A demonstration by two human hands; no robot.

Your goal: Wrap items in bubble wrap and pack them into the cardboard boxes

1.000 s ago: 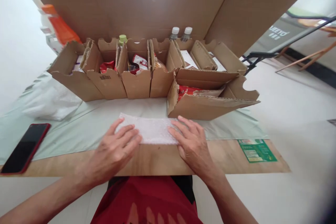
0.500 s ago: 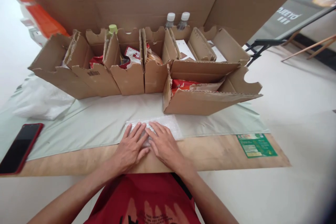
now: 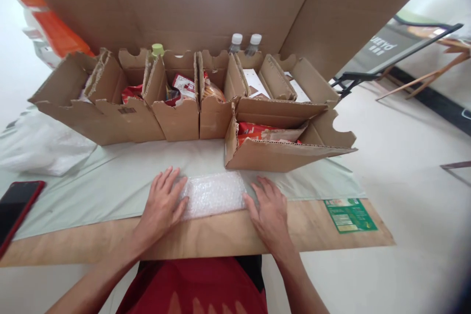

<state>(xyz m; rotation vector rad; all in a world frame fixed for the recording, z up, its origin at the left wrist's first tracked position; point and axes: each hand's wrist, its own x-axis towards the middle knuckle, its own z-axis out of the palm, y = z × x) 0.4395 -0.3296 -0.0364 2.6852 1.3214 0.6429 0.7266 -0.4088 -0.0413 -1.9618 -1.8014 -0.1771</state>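
Note:
A flat piece of bubble wrap [image 3: 215, 194] lies near the table's front edge, partly on the pale green cloth [image 3: 125, 176] and partly on bare wood. At its left end rests my left hand [image 3: 164, 201], fingers spread, thumb by the wrap's edge. My right hand [image 3: 268, 206] is at the other end, open as well, its thumb at the wrap's right edge. Neither hand grips anything. Whether the bubble wrap is folded or has something inside, I cannot tell.
Behind stands a row of cardboard bins [image 3: 180, 117] with packets and boxes inside. A separate cardboard bin [image 3: 279, 154] holding red packets sits in front of it. Left are a plastic bag [image 3: 47, 142] and a phone [image 3: 18, 206]; right, a green printed sheet [image 3: 349, 216].
My hands have moved apart from the middle of the bubble wrap to its two ends, uncovering it. The view has shifted slightly.

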